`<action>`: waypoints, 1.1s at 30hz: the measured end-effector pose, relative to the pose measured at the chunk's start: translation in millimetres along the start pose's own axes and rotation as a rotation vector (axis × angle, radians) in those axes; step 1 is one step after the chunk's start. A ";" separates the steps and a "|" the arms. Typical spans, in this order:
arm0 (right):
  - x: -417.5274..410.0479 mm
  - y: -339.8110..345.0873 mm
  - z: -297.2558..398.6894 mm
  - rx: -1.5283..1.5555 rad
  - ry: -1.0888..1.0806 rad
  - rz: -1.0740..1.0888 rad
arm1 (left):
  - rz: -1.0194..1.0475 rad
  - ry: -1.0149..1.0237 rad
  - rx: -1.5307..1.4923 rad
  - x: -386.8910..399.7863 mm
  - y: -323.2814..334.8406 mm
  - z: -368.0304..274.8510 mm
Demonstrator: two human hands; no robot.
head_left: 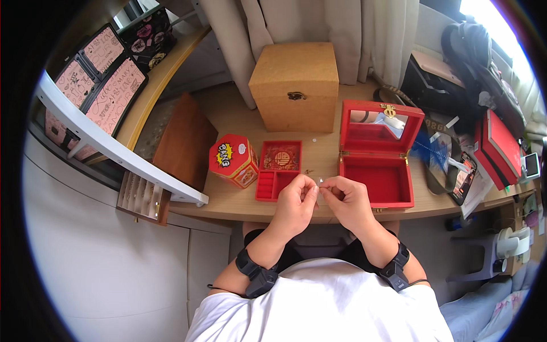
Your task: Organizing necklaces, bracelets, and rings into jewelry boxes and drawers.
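Observation:
My left hand (297, 205) and my right hand (349, 203) meet fingertip to fingertip above the desk's front edge. Between them they pinch a tiny pale, shiny item (320, 181), too small to make out. Just beyond my left fingers is a red divided tray (279, 171), with a patterned square compartment, ring-roll slots and a plain compartment partly hidden by that hand. Beside my right hand stands a red jewelry box (376, 181), its mirrored lid (378, 124) raised and its red inside bare. A small gold-brown piece (308, 171) and a white round bit (314, 140) lie on the desk.
Behind stands a closed wooden box (295, 85) with a metal clasp. A red hexagonal carton (233, 160) sits left, near a wooden cabinet (186, 141) with an open drawer (143, 199). At right are a belt (442, 179), a phone (464, 179) and red books (498, 147).

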State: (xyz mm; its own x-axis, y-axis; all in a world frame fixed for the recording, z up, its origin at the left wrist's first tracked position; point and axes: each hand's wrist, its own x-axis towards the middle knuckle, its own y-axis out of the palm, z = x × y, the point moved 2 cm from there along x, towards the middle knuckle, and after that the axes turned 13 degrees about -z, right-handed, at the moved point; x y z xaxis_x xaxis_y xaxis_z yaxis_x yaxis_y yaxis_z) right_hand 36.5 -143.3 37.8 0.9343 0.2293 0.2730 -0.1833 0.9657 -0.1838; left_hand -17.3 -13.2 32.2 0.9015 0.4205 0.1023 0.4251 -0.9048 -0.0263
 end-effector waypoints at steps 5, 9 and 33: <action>1.3 -2.0 11.4 -0.153 -0.138 -0.037 | 0.058 -0.137 -0.124 0.0 -2.5 -1.8; 1.1 -2.8 15.0 -0.199 -0.172 -0.009 | 0.087 -0.264 -0.266 0.7 -4.5 0.3; 23.3 -11.4 31.0 -0.216 -0.619 0.277 | 0.119 0.078 0.095 7.6 -31.6 -15.1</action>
State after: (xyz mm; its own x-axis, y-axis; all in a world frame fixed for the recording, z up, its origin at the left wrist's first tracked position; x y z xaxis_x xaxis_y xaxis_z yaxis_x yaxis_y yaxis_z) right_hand 51.0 -145.2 75.6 0.5050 0.5520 0.6635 -0.2644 0.8307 -0.4899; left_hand -25.1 17.5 48.9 0.9383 0.3013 0.1700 0.3252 -0.9358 -0.1364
